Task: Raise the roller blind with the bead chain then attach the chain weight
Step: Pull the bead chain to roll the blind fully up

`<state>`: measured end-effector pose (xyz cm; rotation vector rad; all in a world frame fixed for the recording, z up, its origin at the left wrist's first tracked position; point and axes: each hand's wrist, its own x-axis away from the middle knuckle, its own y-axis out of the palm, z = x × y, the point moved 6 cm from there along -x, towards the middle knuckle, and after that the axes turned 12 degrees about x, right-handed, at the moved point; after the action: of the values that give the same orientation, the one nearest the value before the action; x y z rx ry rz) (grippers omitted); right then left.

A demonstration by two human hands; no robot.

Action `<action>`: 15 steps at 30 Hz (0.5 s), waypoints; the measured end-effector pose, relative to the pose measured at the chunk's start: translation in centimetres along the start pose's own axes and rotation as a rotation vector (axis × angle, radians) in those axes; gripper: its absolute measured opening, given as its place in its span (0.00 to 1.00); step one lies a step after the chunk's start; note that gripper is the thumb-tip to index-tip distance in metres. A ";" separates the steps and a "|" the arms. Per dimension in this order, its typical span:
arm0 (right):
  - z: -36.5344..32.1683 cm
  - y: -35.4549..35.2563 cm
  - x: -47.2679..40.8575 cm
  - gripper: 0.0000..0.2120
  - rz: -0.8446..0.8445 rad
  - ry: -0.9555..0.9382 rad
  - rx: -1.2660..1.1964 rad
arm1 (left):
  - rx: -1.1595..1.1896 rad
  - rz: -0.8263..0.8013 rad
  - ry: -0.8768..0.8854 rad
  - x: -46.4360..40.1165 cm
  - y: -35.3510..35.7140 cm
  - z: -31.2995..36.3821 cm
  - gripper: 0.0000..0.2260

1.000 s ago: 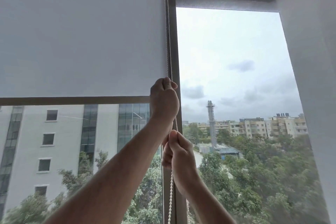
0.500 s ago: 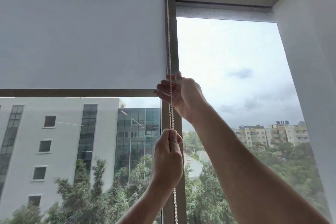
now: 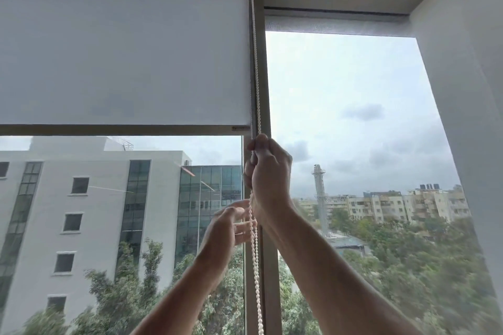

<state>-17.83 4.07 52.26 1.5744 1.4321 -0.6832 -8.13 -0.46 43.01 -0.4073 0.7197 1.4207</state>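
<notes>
Count on inspection. Two bare hands raised at the window: one right hand point(image 3: 268, 171) and one left hand point(image 3: 224, 228). One white beaded pull chain point(image 3: 255, 266), hanging in two strands side by side. Two white fabric roller blinds: one wide blind point(image 3: 122, 43) on the left pane, one rolled-up blind point(image 3: 334, 25) at the top of the right pane. One grey bottom bar point(image 3: 119, 130). One grey metal window mullion point(image 3: 269, 280). Two glass panes.

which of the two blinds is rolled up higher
The right blind, beside the wall: only a thin strip of fabric shows at the top of its pane. The left blind hangs lower, its bottom bar level with the right hand.
</notes>
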 end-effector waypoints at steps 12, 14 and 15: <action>3.1 -1.2 6.4 0.21 -0.071 -0.006 0.010 | 0.108 -0.047 0.117 -4.1 6.8 14.7 0.16; 3.1 -1.3 6.6 0.22 -0.100 0.001 0.008 | 0.291 -0.047 0.060 -4.1 7.6 14.6 0.16; 3.1 -1.4 6.5 0.22 -0.117 0.006 0.015 | 0.326 -0.018 0.068 -4.2 7.7 14.5 0.16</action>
<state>-17.48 4.53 44.93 1.5151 1.5359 -0.7596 -12.66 6.95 57.62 -0.2072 0.9827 1.2491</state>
